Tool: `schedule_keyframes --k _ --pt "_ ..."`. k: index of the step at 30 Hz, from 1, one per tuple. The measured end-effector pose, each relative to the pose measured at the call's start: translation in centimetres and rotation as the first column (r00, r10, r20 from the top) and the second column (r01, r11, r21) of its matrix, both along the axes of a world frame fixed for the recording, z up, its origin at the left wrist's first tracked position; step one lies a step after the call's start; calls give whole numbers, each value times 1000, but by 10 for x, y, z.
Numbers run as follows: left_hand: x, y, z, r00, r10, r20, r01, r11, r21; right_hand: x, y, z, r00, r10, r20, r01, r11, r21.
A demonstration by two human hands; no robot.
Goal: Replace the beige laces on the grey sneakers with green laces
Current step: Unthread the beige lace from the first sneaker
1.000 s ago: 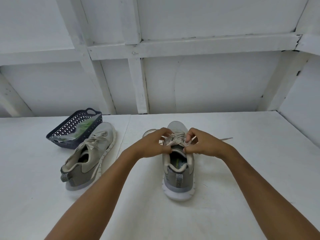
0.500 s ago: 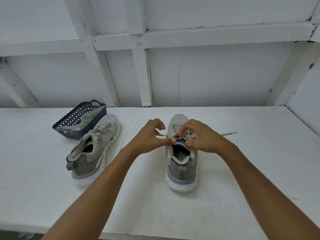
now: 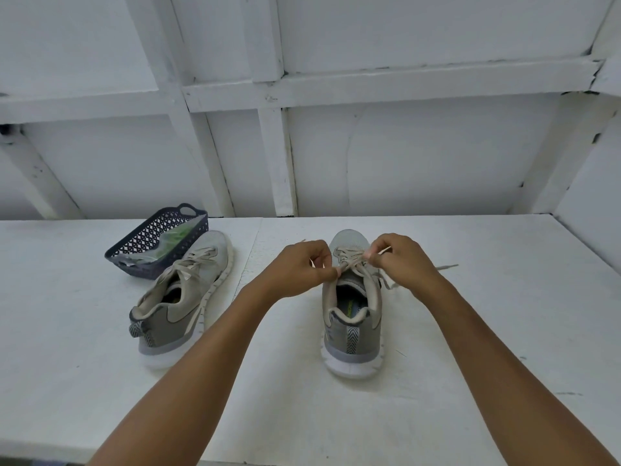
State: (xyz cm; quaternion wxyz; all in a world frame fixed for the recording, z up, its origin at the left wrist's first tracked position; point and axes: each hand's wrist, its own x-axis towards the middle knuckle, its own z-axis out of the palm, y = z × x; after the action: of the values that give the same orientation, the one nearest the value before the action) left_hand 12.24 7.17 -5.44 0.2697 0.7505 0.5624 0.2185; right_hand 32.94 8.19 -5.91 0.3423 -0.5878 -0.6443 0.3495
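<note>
A grey sneaker (image 3: 351, 327) stands heel toward me in the middle of the white table, its beige lace (image 3: 353, 265) loosened over the tongue. My left hand (image 3: 299, 267) pinches one strand of that lace at the shoe's left side. My right hand (image 3: 400, 258) pinches another strand at its right side. A loose lace end (image 3: 447, 267) trails on the table to the right. The second grey sneaker (image 3: 183, 295) lies to the left, tilted, with its beige lace tied. Green laces in a clear bag (image 3: 171, 238) lie in a dark basket.
The dark blue perforated basket (image 3: 141, 245) sits at the back left, touching the left sneaker's toe. A white panelled wall (image 3: 369, 156) closes the back of the table. The table's front edge (image 3: 235, 460) runs close under my forearms.
My hands have drawn apart over the middle sneaker, each pulling a lace strand outward. The view has shifted slightly; the left sneaker and basket have not moved.
</note>
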Motion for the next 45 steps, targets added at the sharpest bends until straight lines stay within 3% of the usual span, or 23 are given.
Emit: schedule_keyframes --k 3,5,10,13,16,19,22,25,26,28,29,30,32,34,35,37,39,41,42,45 --pt "1 0 0 1000 19 -3 -20 999 -25 11 4 0 987 -69 -145 47 987 -152" --pt "2 1 0 999 31 7 -31 998 -47 15 2 -2 995 6 -102 -27 977 -210" --pt "5 5 5 999 26 23 -24 995 -92 8 -1 10 981 192 -21 -193 981 -26" --pt "4 7 6 1000 12 11 -11 994 -109 -3 -3 19 938 310 155 -313 950 -8" --pt "5 10 8 1000 -6 -13 4 995 -104 -14 -4 18 867 317 386 -356 934 33" --pt "5 14 6 1000 -12 -9 11 992 -128 -18 -3 17 842 294 452 -379 919 107" --pt "4 17 5 1000 -8 13 10 987 -163 -14 -1 15 907 331 261 -354 934 46" --pt "5 18 8 1000 -3 29 9 978 -208 -8 2 15 957 265 -120 -267 964 -6" --pt "4 18 9 999 -2 32 9 974 -227 -5 5 16 920 219 -325 -236 972 -15" --pt "4 18 11 999 3 41 7 967 -256 5 9 23 691 116 -714 -229 971 -64" --pt "4 18 12 999 8 51 6 964 -266 9 11 27 587 79 -806 -243 967 -82" --pt "4 18 12 998 11 63 7 961 -276 11 12 29 554 63 -830 -254 962 -97" --pt "3 18 11 997 10 79 14 957 -288 10 12 29 672 81 -736 -251 960 -123" --pt "3 19 11 996 3 85 22 956 -291 6 11 26 889 166 -426 -222 971 -85" --pt "3 19 10 996 1 85 24 956 -291 4 9 26 953 215 -212 -229 972 -44" --pt "2 20 10 997 0 84 24 956 -291 -3 8 24 940 312 134 -311 950 -31" --pt "2 19 10 997 -4 81 28 956 -292 -10 6 22 871 359 335 -354 932 -78" --pt "2 18 11 997 -7 82 31 955 -294 -15 4 23 855 356 376 -358 931 -67" --pt "2 18 11 997 -7 83 31 955 -294 -15 4 24 880 356 313 -361 931 -43" --pt "-1 18 11 996 -6 84 31 954 -299 -12 8 28 940 319 -120 -319 948 22"
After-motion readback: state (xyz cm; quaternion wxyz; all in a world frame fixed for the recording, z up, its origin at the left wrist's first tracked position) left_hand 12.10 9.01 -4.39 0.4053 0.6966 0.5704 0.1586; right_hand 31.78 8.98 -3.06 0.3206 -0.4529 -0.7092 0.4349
